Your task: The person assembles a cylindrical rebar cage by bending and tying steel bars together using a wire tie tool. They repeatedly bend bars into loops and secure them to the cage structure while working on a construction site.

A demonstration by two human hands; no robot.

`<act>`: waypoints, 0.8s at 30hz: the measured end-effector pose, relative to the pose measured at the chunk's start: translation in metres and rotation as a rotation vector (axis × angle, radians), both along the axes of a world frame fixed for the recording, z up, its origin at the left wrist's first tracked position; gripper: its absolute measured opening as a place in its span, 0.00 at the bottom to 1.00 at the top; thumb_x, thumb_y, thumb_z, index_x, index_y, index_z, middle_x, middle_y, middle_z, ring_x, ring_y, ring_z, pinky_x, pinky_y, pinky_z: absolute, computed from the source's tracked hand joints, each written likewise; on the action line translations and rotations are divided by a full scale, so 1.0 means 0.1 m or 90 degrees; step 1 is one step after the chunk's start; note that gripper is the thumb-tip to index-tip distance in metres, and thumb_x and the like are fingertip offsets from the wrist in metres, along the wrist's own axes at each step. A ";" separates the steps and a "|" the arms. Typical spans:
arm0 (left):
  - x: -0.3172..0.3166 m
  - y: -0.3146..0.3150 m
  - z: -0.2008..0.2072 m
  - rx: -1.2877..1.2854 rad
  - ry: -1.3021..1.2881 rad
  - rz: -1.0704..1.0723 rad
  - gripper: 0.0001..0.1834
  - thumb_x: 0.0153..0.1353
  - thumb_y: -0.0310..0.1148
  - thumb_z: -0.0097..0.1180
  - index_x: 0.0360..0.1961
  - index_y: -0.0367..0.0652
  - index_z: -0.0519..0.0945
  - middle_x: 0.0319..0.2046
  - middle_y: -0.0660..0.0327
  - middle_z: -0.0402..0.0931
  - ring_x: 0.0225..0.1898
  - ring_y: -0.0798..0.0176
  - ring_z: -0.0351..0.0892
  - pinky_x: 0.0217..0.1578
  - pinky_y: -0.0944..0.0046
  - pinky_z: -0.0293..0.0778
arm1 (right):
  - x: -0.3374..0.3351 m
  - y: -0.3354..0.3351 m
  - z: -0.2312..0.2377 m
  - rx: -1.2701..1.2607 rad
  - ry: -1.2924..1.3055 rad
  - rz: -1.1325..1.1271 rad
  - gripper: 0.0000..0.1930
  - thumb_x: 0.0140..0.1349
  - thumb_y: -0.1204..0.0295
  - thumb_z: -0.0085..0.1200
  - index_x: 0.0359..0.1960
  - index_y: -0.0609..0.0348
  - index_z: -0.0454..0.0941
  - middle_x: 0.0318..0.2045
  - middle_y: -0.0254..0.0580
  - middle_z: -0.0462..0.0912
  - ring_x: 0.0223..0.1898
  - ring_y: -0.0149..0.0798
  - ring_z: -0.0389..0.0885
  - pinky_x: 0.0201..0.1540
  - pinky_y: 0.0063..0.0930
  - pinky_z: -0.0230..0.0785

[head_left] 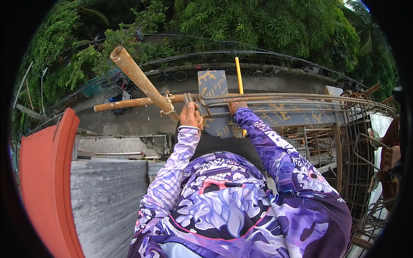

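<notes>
The left hand (190, 115) is curled in a fist around the near end of the rebar bundle (279, 99), just right of where two rusty scaffold pipes (142, 84) cross and are lashed with cord (167, 107). The right hand (237, 105) rests on the same bundle just right of the left hand; its fingers fold over the far side of the bars, so I cannot tell how firmly they close. Both arms wear purple patterned sleeves (275, 148).

The bundle is several ribbed steel bars, brown with rust, running right from the pipe crossing toward a rebar cage (355, 159) of tied stirrups. A yellow rod (238, 74) stands up behind the bundle, and a grey panel with gold markings (213, 86) lies beyond it.

The person leans over an open edge, with a street and parked bicycles (170, 77) far below the bundle. In my judgement a slip of either grip could send a bar down onto the road, and the rough rust could cut bare skin. The cord lashing looks thin; weight thrown against the pipes could shift it. Another person's hand (389, 155) works at the cage, right of the bundle, and a swinging bar end could strike it.
</notes>
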State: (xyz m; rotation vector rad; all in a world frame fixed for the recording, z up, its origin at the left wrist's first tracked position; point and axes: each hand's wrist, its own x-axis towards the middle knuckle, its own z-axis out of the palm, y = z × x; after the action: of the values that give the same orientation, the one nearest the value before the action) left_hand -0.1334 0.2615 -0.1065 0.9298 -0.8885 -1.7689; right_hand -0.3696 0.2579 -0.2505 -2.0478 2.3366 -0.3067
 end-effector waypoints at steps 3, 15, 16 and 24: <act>0.00 -0.13 0.08 0.034 0.003 0.001 0.16 0.68 0.45 0.39 0.33 0.43 0.66 0.07 0.71 0.45 0.05 0.74 0.43 0.04 0.69 0.44 | 0.02 -0.07 -0.03 0.072 0.021 0.025 0.16 0.55 0.61 0.51 0.42 0.55 0.77 0.38 0.48 0.79 0.47 0.50 0.76 0.52 0.45 0.65; 0.03 -0.40 0.18 0.089 0.008 -0.080 0.14 0.68 0.45 0.38 0.34 0.47 0.68 0.08 0.71 0.45 0.05 0.74 0.42 0.05 0.69 0.42 | -0.03 -0.15 -0.14 0.208 0.016 0.027 0.20 0.58 0.58 0.48 0.51 0.50 0.71 0.55 0.44 0.71 0.58 0.49 0.67 0.59 0.57 0.53; 0.07 -0.40 0.18 0.090 0.002 -0.078 0.14 0.68 0.45 0.38 0.34 0.47 0.68 0.08 0.72 0.45 0.05 0.74 0.42 0.05 0.70 0.42 | 0.08 -0.21 -0.03 0.287 0.020 0.008 0.21 0.58 0.57 0.48 0.52 0.49 0.71 0.55 0.44 0.71 0.59 0.50 0.66 0.60 0.58 0.52; 0.19 -0.57 0.18 0.096 -0.003 -0.159 0.14 0.68 0.44 0.36 0.33 0.47 0.68 0.08 0.72 0.46 0.05 0.74 0.42 0.06 0.70 0.42 | -0.05 -0.12 -0.16 0.172 -0.155 -0.014 0.23 0.58 0.52 0.50 0.49 0.52 0.73 0.49 0.48 0.75 0.52 0.51 0.72 0.55 0.44 0.63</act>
State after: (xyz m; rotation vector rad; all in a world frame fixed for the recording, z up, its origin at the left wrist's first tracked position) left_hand -0.1148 0.2048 -0.0884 0.9523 -0.9161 -2.0716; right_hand -0.3742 0.2461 -0.2665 -1.7553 2.1261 -0.2125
